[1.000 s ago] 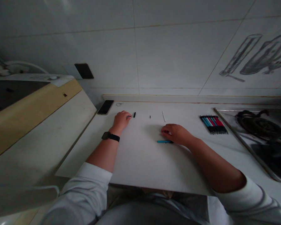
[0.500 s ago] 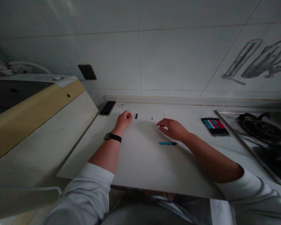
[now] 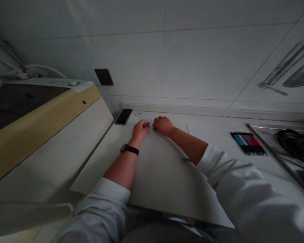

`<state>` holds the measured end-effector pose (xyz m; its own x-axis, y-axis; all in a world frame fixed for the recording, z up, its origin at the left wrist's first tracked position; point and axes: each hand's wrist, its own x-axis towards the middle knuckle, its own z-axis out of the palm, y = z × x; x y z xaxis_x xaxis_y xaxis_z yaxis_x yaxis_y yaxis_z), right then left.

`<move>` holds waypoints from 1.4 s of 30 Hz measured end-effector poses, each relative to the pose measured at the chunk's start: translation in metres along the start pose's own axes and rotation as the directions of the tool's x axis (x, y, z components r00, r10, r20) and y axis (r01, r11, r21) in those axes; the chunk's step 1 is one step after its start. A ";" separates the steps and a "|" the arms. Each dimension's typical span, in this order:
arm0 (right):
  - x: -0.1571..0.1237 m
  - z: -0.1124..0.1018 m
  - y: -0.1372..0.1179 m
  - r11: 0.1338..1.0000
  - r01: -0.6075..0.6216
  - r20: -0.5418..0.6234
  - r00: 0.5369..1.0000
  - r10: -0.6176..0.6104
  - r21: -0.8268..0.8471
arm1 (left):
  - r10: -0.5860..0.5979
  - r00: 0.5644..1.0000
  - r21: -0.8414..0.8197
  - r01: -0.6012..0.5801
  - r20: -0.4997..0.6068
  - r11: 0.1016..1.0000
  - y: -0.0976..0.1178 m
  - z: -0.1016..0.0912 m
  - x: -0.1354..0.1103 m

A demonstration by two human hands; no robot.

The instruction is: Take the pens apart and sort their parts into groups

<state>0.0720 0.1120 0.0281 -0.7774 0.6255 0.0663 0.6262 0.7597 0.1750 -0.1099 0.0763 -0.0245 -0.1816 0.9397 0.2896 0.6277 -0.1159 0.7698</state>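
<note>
My left hand (image 3: 141, 129) rests on the white counter with its fingers curled together; whatever they pinch is too small or hidden to make out. Just to its right, my right hand (image 3: 164, 126) reaches across with its fingers closed at a short black piece (image 3: 155, 128), which shows only in part beneath the fingertips. Under my right forearm lies a blue pen (image 3: 186, 160), mostly covered by the arm. A thin white stick, like a pen refill (image 3: 187, 128), lies beyond that forearm.
Several pens (image 3: 248, 143) lie in a row at the right, beside the stove (image 3: 294, 148). A phone (image 3: 123, 116) and a small ring-like item (image 3: 138, 114) lie near the wall at the back left. A cabinet-like box (image 3: 66, 131) stands along the left.
My right hand has moved left from above the blue pen to the black piece beside my left hand. My left hand stays nearly in place. The view has shifted slightly right.
</note>
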 end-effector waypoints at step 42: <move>-0.187 0.033 0.020 0.538 -0.134 -0.275 0.743 0.610 0.832 | 0.168 0.944 -0.513 0.001 0.283 0.858 0.073 0.049 -0.067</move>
<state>0.2320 0.0163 -0.0131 -0.2116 0.8794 0.4265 0.4902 0.4730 -0.7321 -0.0151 0.0204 -0.0156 0.1479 0.9589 0.2420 0.1505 -0.2637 0.9528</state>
